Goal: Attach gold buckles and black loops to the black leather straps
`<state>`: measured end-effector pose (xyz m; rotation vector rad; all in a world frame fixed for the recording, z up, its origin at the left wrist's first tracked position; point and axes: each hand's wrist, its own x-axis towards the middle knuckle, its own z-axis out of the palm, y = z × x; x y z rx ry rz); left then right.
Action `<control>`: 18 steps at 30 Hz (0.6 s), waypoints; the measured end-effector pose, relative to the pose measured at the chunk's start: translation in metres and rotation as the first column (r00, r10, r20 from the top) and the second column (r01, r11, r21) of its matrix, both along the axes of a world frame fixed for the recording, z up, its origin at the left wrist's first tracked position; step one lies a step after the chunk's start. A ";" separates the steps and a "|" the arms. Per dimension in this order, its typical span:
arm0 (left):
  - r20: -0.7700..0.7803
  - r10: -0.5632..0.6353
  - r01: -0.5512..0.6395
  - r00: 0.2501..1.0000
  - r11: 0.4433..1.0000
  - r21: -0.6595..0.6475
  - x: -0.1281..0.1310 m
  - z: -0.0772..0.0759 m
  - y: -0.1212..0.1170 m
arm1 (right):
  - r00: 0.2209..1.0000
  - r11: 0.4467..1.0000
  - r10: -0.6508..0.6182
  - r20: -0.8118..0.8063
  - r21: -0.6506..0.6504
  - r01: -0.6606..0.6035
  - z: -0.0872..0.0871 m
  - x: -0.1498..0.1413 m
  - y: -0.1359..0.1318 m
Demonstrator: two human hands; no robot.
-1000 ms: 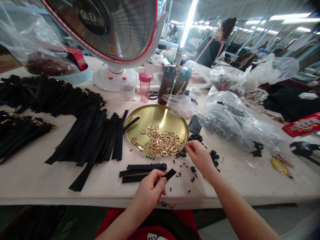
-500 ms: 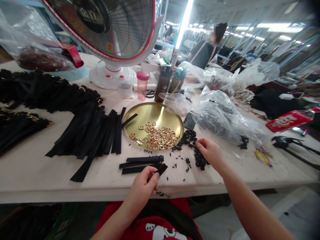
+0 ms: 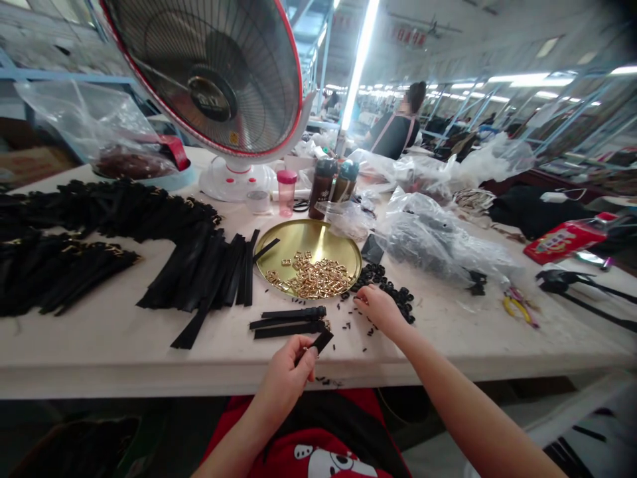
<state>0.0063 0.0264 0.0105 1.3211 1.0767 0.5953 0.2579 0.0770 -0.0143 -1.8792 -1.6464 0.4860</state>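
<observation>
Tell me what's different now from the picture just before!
The right hand moved left along the black loops, closer to the left hand. I can't tell whether it picked one up. The left hand still holds the black strip, and the gold buckles stay on the round tray.

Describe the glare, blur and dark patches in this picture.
Head view: the long white tube light glares, with haze around it; head view: the round gold tray, apparently metal, carries a bright reflected streak; head view: the bare right hand looks too soft to tell whether it holds anything; head view: the top right corner falls dark.
</observation>
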 end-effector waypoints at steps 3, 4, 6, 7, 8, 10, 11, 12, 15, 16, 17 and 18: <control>0.002 -0.007 0.007 1.000 0.999 0.053 0.006 0.006 0.002 | 0.986 1.000 -0.003 -0.164 -0.011 0.001 0.013 -0.010 -0.021; 0.010 -0.009 0.008 1.000 0.997 0.074 0.010 0.010 0.003 | 0.973 1.000 0.004 -0.232 -0.014 -0.008 0.019 -0.016 -0.030; 0.029 -0.011 0.007 1.000 0.993 0.121 0.017 0.017 0.005 | 0.906 0.999 0.023 -0.422 -0.020 -0.035 0.032 -0.031 -0.047; 0.037 -0.009 0.004 0.999 0.989 0.145 0.021 0.021 0.006 | 0.821 0.998 0.026 -0.571 -0.027 -0.050 0.039 -0.038 -0.055; 0.044 -0.003 -0.005 0.999 0.985 0.170 0.025 0.025 0.006 | 0.726 0.997 0.029 -0.687 -0.028 -0.066 0.045 -0.045 -0.063; 0.048 0.008 -0.018 0.999 0.978 0.210 0.030 0.030 0.005 | 0.569 0.996 0.041 -0.821 -0.012 -0.088 0.054 -0.056 -0.075; 0.043 0.006 -0.016 0.999 0.974 0.227 0.032 0.031 0.003 | 0.543 0.996 0.053 -0.838 0.003 -0.092 0.056 -0.060 -0.079; 0.032 -0.005 -0.003 0.999 0.970 0.243 0.032 0.032 0.001 | 0.539 0.996 0.063 -0.840 0.016 -0.091 0.058 -0.062 -0.083; -0.016 -0.051 0.053 0.999 0.959 0.277 0.031 0.034 -0.005 | 0.565 0.995 0.072 -0.822 0.017 -0.102 0.058 -0.062 -0.090; -0.031 -0.055 0.061 0.998 0.957 0.283 0.030 0.034 -0.006 | 0.572 0.994 0.071 -0.817 0.011 -0.108 0.057 -0.061 -0.092; -0.045 -0.052 0.063 0.998 0.956 0.285 0.030 0.035 -0.007 | 0.573 0.994 0.070 -0.817 0.006 -0.114 0.056 -0.060 -0.094; -0.060 -0.042 0.057 0.997 0.957 0.286 0.031 0.035 -0.008 | 0.567 0.993 0.071 -0.820 0.005 -0.117 0.055 -0.059 -0.095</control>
